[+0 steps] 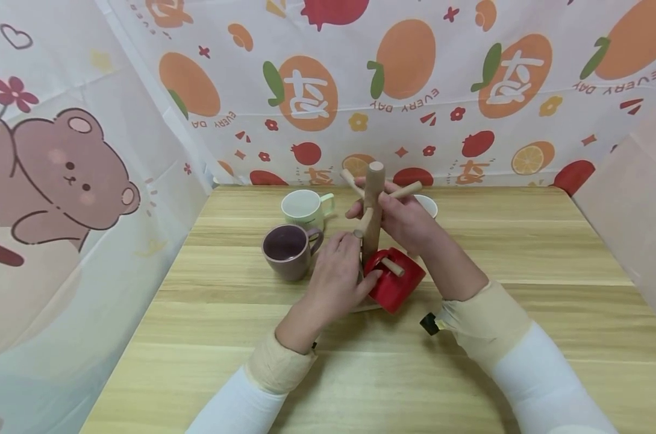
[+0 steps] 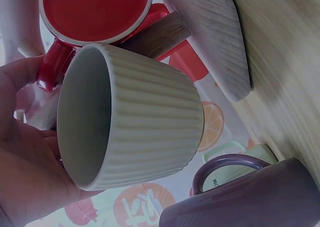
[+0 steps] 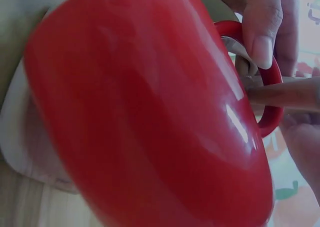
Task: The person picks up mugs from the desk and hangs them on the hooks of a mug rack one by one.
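Note:
A wooden mug tree (image 1: 375, 187) stands mid-table. My right hand (image 1: 409, 221) grips its post near the top pegs, thumb in front and fingers behind. A red mug (image 1: 397, 288) hangs tilted by its handle on a low peg. On the post's left side, my left hand (image 1: 335, 271) holds a white ribbed mug (image 2: 155, 117), which lies sideways in the left wrist view and is hidden by the hand in the head view. The left thumb (image 3: 262, 52) lies against the red mug's handle (image 3: 272, 87).
A purple mug (image 1: 287, 259) stands left of the tree, with a pale green mug (image 1: 300, 208) behind it. Behind my right hand shows the rim of a white cup (image 1: 428, 206). A printed cloth (image 1: 355, 78) hangs along the table's (image 1: 208, 337) far edge.

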{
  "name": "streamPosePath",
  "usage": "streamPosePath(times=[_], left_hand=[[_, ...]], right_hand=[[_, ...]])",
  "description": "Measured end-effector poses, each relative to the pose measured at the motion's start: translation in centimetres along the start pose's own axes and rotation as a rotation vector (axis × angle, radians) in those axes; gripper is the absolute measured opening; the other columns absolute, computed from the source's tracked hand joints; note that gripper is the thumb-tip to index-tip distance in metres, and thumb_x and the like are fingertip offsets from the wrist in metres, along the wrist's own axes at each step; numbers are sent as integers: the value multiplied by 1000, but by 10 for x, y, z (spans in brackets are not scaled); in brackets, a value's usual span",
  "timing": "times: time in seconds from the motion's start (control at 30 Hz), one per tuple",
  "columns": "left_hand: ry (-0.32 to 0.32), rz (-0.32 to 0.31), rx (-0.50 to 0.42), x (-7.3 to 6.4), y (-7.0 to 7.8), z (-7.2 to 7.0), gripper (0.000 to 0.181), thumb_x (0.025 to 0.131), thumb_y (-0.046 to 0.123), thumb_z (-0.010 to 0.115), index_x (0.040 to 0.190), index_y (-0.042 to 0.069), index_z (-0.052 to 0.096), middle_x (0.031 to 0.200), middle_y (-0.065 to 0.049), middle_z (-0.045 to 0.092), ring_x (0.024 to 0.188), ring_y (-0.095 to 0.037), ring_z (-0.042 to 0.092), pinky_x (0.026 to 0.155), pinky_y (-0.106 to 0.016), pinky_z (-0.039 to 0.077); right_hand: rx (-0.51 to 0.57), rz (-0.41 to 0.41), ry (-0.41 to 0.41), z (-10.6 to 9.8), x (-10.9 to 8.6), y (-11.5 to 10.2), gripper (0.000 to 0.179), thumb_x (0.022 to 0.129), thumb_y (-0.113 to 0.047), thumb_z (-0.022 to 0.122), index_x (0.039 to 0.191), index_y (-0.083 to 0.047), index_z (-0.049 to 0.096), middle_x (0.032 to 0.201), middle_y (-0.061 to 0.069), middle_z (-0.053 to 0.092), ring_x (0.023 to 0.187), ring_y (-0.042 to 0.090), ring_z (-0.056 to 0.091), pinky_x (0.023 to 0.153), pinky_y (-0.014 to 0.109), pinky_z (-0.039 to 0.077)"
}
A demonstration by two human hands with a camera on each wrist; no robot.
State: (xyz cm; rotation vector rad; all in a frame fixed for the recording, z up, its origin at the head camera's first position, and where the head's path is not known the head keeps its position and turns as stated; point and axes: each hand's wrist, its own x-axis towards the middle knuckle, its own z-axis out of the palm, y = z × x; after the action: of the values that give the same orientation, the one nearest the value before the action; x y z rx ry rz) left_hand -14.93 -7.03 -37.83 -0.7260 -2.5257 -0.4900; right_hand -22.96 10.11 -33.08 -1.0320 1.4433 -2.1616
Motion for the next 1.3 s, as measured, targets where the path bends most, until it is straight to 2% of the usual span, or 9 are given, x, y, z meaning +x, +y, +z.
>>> streamPosePath(times=[0.17,0.3,0.4,0.5,0.63,0.77,0.83,1.1,1.3], left_hand=[[-18,-8,9,0,1,1,56,83,37,76,120,4,50,108,-9,61,117,-31,51,100,-45,44],[1,0,2,0,0,2,49,82,34,77,112,4,52,101,-8,59,114,-30,52,97,-44,45],[20,9,1,1,0,1,45,81,33,78,106,5,52,94,-8,56,109,-29,53,94,-43,46],[29,11,-1,1,1,1,45,82,34,77,105,5,52,92,-7,56,108,-29,53,92,-42,46],[31,-25,-20,2,5,1,55,83,42,75,114,4,52,102,-8,56,108,-28,50,91,-42,45],[13,-97,-37,1,14,4,71,83,59,68,123,2,50,123,-12,51,124,-30,43,104,-51,38],[8,-120,-35,0,19,6,73,83,64,65,121,2,51,128,-12,48,132,-31,37,110,-58,31],[29,-117,-47,-2,27,10,87,75,69,70,127,4,47,138,-10,43,143,-31,26,116,-65,15],[25,-101,-91,-3,27,7,76,76,63,73,119,5,50,131,-10,46,141,-31,29,117,-62,17]], right_hand=[[29,-1,11,6,8,2,40,82,-46,74,111,-20,65,88,5,70,87,18,67,91,38,46],[2,-12,119,13,12,5,26,84,-36,77,92,-16,63,74,1,63,71,14,61,75,32,49],[3,-25,206,20,13,6,7,90,-19,66,86,-15,61,70,0,57,64,12,55,65,26,48],[19,-44,261,25,14,6,11,89,-7,54,84,-14,60,69,0,54,61,12,53,59,24,47],[35,-66,294,29,14,7,12,87,-5,53,84,-14,61,69,0,54,59,11,53,57,22,47],[22,-81,327,30,13,8,9,87,-6,56,85,-13,62,72,0,54,60,11,54,59,22,48],[1,-85,362,31,11,9,5,87,-9,59,87,-13,62,75,0,54,61,11,54,60,22,49],[-122,-96,461,34,4,11,7,89,-16,63,92,-10,61,72,3,56,59,13,54,56,23,48],[-171,-110,476,35,-2,11,11,92,-16,63,96,-6,59,72,1,58,57,12,55,56,23,49]])
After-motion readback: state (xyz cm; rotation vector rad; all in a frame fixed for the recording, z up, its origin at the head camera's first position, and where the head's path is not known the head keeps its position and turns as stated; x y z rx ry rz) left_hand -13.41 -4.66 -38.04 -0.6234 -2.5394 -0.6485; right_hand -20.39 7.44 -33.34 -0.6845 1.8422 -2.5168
